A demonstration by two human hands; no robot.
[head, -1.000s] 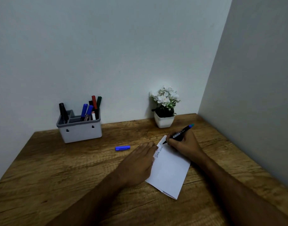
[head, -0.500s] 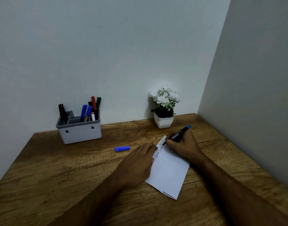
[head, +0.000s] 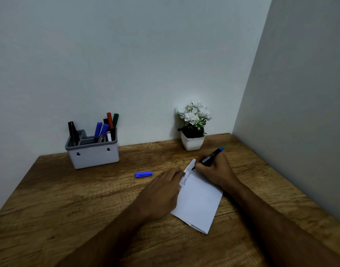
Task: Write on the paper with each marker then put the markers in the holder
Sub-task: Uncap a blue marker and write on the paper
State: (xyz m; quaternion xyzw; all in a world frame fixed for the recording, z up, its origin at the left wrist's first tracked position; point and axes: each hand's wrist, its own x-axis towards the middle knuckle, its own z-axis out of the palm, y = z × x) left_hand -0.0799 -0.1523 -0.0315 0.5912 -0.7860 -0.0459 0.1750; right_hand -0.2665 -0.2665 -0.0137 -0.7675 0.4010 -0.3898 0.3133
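Note:
A folded white paper (head: 199,199) lies on the wooden desk (head: 69,199), with some handwriting near its top left. My right hand (head: 215,170) grips a black marker with a blue end (head: 213,156), its tip touching the paper's top corner. My left hand (head: 161,191) lies flat on the paper's left edge, fingers together, holding nothing. A blue marker cap (head: 143,174) lies loose on the desk, left of my left hand. The grey holder (head: 93,154) stands at the back left with several markers upright in it.
A white pot with white flowers (head: 193,128) stands at the back against the wall, just behind the paper. A grey wall borders the desk on the right, a pale wall at the back.
My right hand and the marker tip have shifted slightly along the paper's top edge. My left hand stays pressed on the paper. The cap and holder have not moved.

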